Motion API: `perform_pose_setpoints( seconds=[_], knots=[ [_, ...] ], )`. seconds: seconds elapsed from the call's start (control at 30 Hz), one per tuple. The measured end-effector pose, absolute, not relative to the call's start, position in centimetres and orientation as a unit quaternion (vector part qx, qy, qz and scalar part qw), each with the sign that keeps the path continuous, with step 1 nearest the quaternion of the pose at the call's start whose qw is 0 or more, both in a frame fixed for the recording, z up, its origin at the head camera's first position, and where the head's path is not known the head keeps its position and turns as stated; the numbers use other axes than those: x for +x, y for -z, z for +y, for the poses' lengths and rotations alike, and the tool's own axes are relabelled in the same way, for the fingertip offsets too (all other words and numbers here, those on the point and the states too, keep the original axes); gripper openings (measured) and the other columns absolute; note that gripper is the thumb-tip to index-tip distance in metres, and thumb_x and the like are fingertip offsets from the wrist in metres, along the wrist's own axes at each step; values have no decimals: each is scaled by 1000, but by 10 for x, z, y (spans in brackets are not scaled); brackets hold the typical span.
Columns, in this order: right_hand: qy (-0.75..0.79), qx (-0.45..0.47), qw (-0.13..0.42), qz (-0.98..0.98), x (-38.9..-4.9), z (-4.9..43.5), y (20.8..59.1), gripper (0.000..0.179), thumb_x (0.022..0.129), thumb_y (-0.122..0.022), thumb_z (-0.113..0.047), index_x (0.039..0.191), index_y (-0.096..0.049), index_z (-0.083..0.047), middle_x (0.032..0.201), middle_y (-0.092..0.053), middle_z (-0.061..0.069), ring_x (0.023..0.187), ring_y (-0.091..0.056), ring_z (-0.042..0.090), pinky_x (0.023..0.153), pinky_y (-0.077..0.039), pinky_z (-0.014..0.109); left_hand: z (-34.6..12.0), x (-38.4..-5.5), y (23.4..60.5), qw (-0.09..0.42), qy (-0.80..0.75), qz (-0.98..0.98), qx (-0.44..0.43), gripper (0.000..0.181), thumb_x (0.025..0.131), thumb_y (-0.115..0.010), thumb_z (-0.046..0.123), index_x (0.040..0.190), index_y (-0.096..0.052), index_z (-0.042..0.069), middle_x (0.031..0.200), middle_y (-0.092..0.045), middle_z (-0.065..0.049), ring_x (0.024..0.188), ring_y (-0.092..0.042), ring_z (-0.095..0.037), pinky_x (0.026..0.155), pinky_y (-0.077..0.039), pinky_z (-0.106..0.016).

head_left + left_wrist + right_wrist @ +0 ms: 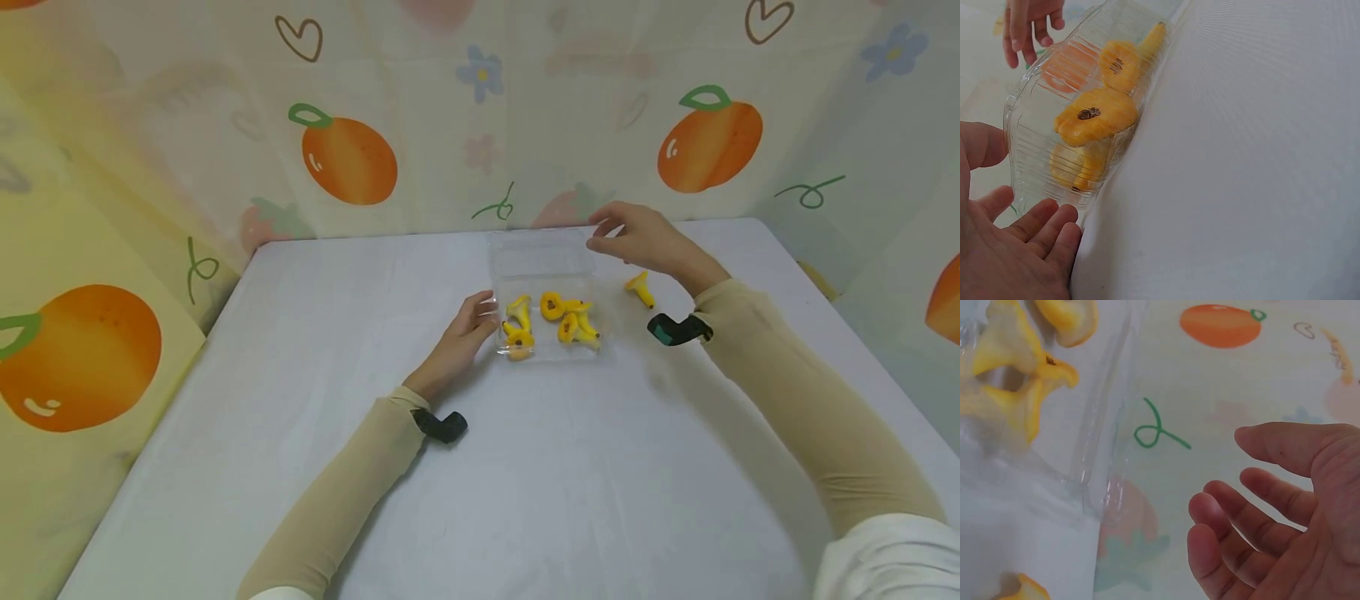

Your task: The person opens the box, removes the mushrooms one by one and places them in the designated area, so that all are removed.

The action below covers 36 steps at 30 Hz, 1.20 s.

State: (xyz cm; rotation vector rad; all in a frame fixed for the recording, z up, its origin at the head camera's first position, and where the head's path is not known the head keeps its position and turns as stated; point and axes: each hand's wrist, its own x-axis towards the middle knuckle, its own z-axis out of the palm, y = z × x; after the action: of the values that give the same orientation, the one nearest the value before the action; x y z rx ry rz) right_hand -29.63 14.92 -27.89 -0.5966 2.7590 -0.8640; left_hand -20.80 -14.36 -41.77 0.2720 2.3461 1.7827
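A clear plastic box (551, 358) holds several yellow trumpet-shaped mushrooms (551, 306) with dark brown centres. Its transparent lid (538, 254) is folded back toward the far table edge. My left hand (463, 335) is at the left wall of the box, fingers relaxed; in the left wrist view the thumb meets the rim and the other fingertips lie near the lower wall. Beside the lid's far right corner, my right hand (641, 237) is raised with fingers loosely bent and nothing between them. A single mushroom (640, 288) lies on the table below that hand.
A white cloth covers the table (360, 333). Right behind its far edge hangs a curtain (442, 167) printed with oranges, flowers and hearts, which also runs along the left and right sides. Each wrist bears a black camera mount (442, 426).
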Motion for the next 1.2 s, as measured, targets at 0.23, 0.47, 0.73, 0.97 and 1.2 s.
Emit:
perform_pose_setpoints(
  seconds=[0.23, 0.47, 0.73, 0.97, 1.2],
  knots=[
    [305, -210, 101, 923, -296, 135, 278, 47, 102, -59, -29, 142, -50, -7, 138, -59, 19, 114, -62, 34, 89, -57, 42, -143, -209, 419, 84, -605, 786, 92, 55, 108, -46, 23, 158, -26, 14, 157, -40, -10, 145, -41, -30, 123, -34, -49],
    [323, -219, 103, 915, -293, 123, 278, 45, 102, -59, -28, 141, -51, -8, 137, -59, 17, 110, -63, 33, 85, -56, 37, -143, -209, 420, 83, -607, 785, 93, 56, 107, -47, 23, 158, -25, 14, 158, -39, -11, 146, -40, -31, 123, -33, -49],
    [353, -226, 109, 901, -289, 113, 285, 42, 102, -60, -27, 139, -52, -8, 134, -59, 16, 112, -61, 33, 82, -54, 33, -144, -210, 421, 86, -608, 783, 93, 55, 108, -46, 22, 158, -25, 13, 157, -40, -12, 146, -40, -31, 123, -33, -49],
    [367, -240, 109, 892, -287, 106, 294, 39, 101, -61, -24, 137, -54, -9, 132, -61, 16, 108, -62, 30, 81, -56, 35, -145, -209, 421, 91, -608, 783, 95, 56, 107, -46, 22, 158, -24, 14, 159, -38, -11, 148, -40, -30, 124, -33, -48],
    [366, -233, 120, 893, -286, 98, 300, 39, 101, -62, -25, 135, -56, -6, 130, -62, 16, 106, -63, 30, 84, -58, 38, -145, -210, 422, 87, -612, 780, 99, 56, 107, -46, 21, 158, -24, 14, 158, -39, -11, 147, -40, -30, 124, -33, -48]
  ],
)
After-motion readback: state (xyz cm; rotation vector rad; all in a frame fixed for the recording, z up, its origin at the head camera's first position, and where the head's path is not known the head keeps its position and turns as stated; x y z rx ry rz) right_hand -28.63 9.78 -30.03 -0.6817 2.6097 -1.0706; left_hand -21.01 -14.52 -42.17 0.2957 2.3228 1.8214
